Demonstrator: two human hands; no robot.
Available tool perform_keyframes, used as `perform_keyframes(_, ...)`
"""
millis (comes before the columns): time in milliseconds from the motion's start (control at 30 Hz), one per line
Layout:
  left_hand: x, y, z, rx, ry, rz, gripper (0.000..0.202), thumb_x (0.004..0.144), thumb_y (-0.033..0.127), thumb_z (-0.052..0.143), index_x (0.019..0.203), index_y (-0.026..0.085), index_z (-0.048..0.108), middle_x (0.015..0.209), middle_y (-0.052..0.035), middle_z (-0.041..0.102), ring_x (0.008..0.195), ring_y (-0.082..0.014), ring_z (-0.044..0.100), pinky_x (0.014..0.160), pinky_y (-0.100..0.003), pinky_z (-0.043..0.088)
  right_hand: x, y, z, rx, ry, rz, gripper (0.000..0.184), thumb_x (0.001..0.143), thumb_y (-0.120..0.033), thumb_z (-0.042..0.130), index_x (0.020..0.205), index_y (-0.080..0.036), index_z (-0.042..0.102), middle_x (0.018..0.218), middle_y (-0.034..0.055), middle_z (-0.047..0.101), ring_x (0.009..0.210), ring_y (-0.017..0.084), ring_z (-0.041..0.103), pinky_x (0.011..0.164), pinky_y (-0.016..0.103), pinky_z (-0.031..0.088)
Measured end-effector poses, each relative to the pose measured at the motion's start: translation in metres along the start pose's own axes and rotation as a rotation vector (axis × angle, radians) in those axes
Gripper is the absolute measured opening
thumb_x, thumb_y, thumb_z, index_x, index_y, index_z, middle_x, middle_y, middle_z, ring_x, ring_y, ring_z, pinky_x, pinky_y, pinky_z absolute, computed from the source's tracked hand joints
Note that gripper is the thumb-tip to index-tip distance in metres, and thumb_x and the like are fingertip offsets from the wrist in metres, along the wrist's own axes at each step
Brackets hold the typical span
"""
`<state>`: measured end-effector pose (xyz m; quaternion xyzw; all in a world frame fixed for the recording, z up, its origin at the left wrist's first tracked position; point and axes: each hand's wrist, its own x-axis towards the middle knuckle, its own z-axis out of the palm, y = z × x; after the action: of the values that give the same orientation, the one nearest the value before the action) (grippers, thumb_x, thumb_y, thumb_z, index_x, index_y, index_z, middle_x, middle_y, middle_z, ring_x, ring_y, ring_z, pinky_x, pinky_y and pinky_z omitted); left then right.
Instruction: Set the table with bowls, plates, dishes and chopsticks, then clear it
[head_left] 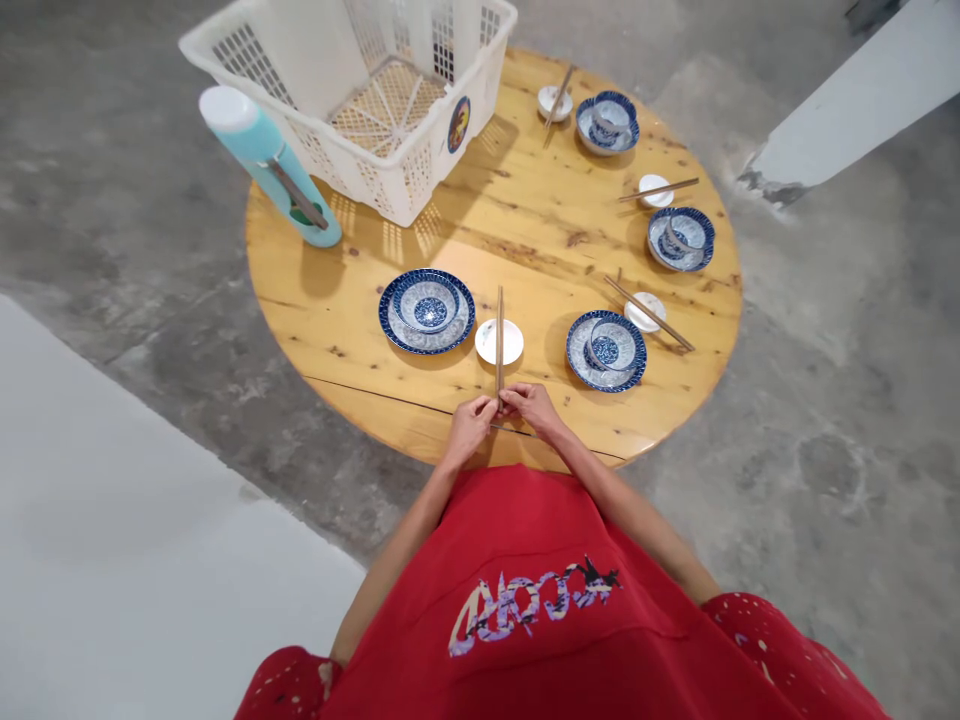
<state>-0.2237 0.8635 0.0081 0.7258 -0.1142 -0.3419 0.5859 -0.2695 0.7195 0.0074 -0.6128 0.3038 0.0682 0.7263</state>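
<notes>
Left hand [472, 424] and right hand [533, 405] both got their grip pinched on the chopsticks [500, 325], kinda lying across the dish [513, 343].

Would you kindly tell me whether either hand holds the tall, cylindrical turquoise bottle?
No, the left hand and right hand touch the thin brown chopsticks, while the bottle stands beside the white plastic basket.

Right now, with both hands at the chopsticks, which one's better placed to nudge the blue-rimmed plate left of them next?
Probably your left hand: it is nearer the blue-rimmed plate and on the same side of the chopsticks. Your right hand is across them, farther away.
</notes>
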Motion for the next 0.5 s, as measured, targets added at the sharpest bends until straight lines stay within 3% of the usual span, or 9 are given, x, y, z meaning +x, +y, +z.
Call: perform_keyframes(500, 0.0005, -0.0024, -0.0019, 0.051, -0.012, -0.007, 0.035, 0.087, 0.044, 0.05, 0.07, 0.016, 0.06, 0.061, 0.0022, 0.057, 0.054, -0.0099, 0.044, 0.054, -0.022, 0.035, 0.0032, 0.0067, -0.0014, 0.011, -0.001, -0.025, 0.03, 0.069, -0.046, 0.071, 0.068, -0.017, 0.066, 0.06, -0.0004, 0.065, 0.055, 0.013, 0.061, 0.057, 0.023, 0.048)
